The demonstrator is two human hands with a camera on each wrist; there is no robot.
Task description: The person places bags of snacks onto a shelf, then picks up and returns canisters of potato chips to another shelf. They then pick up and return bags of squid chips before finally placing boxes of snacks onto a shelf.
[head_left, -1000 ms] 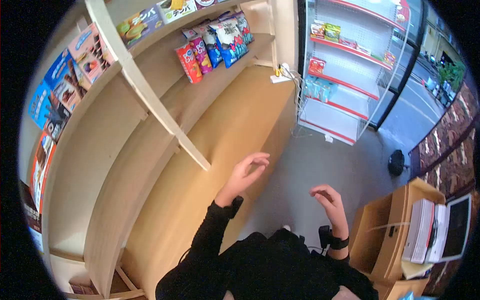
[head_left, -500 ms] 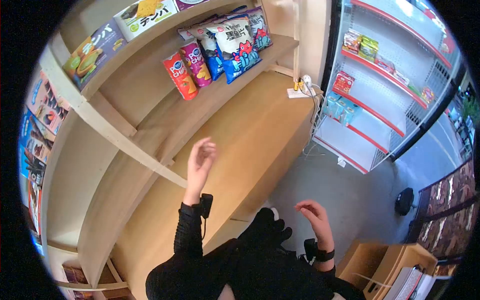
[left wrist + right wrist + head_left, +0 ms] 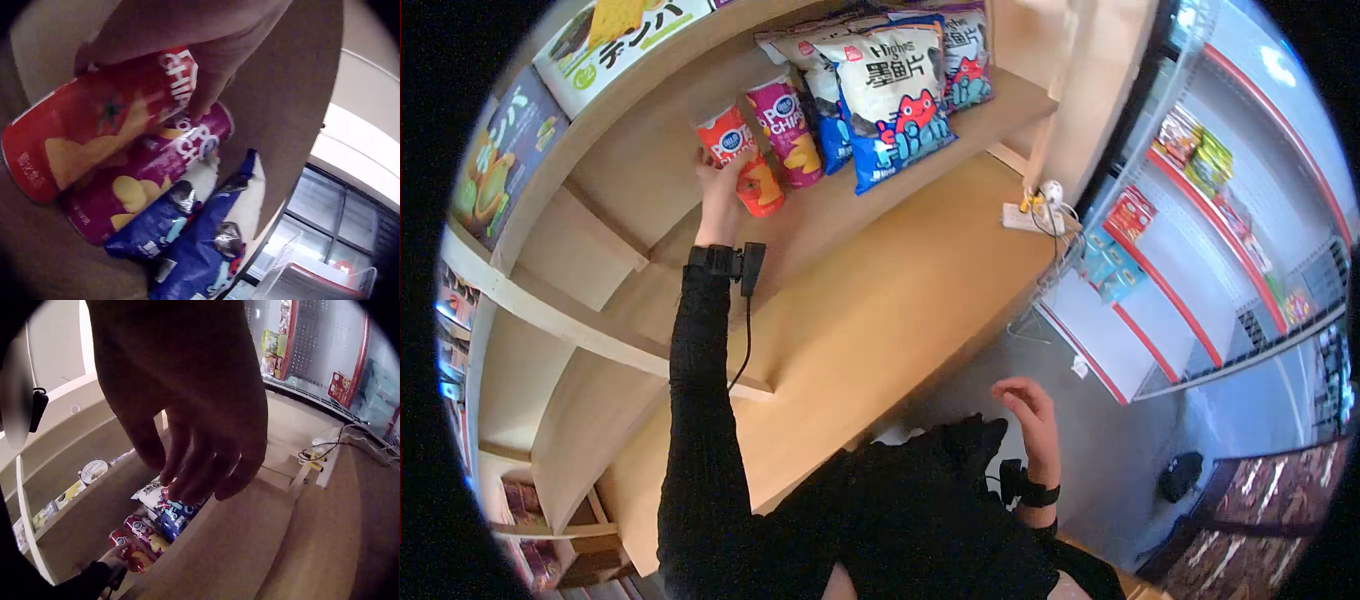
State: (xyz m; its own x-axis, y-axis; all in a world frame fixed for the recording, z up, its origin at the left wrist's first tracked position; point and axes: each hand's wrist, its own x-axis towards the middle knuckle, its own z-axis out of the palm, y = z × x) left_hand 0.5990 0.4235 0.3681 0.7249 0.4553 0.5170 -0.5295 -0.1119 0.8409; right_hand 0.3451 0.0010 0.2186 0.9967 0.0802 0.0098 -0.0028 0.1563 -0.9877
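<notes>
On the wooden shelf stands a red chip can (image 3: 759, 186), and my left hand (image 3: 718, 190) has its fingers and thumb around the can's upper part. The left wrist view shows that hand (image 3: 181, 31) gripping the red can (image 3: 94, 125). Right beside it is a purple chip can (image 3: 786, 133), followed by white-and-blue snack bags (image 3: 890, 105). My right hand (image 3: 1034, 425) hangs in the air over the floor, fingers loosely bent, holding nothing; the right wrist view shows this hand (image 3: 194, 406) with its fingers drooping.
Snack boxes (image 3: 615, 45) line the upper shelf. A wooden counter (image 3: 880, 290) runs below, with a power strip (image 3: 1032, 217) and cables at its far end. A white rack with red edges (image 3: 1190, 290) stands at the right. A wooden post (image 3: 600, 335) slants near my left forearm.
My left hand has moved up and forward from over the counter to the shelf and taken hold of the red can. The view has shifted closer to the shelf; my right hand remains raised, empty.
</notes>
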